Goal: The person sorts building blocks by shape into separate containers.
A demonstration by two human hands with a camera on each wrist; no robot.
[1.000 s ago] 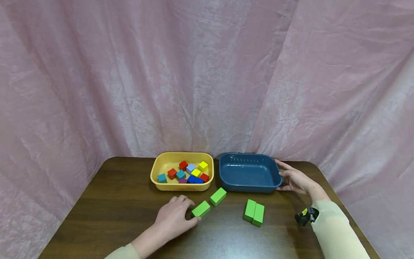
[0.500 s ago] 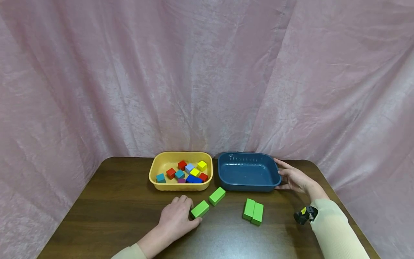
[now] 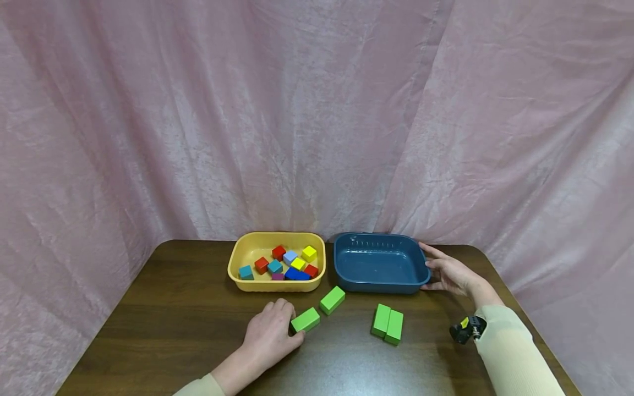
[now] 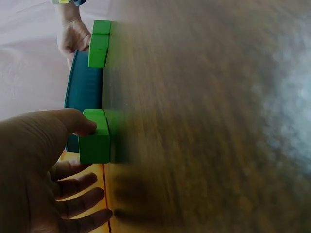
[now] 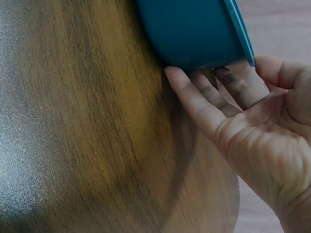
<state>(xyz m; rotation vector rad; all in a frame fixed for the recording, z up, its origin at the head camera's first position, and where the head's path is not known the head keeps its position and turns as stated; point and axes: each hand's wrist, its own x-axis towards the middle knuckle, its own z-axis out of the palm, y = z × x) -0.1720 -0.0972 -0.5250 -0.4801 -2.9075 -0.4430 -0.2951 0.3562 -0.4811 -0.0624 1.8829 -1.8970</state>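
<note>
My left hand (image 3: 269,331) is low over the table, its thumb and index finger pinching the left end of a green block (image 3: 306,319). In the left wrist view the thumb lies on that green block (image 4: 95,148), the other fingers spread beside it. Another green block (image 3: 332,300) lies just beyond. Two more green blocks (image 3: 387,323) sit side by side to the right. Fairly straight fingers of my right hand (image 3: 451,275) touch the right end of a blue tray (image 3: 381,287); the right wrist view has their tips against the tray wall (image 5: 199,34).
A yellow tray (image 3: 274,286) with several small coloured cubes stands left of the blue tray, a narrow gap between them. Behind the wooden table (image 3: 163,308) hangs a pink curtain (image 3: 317,121). A small black device (image 3: 465,329) is on the right wrist.
My left thumb has drawn in closer against the green block, which has barely shifted. The right hand stays at the blue tray. The whole head view moved slightly.
</note>
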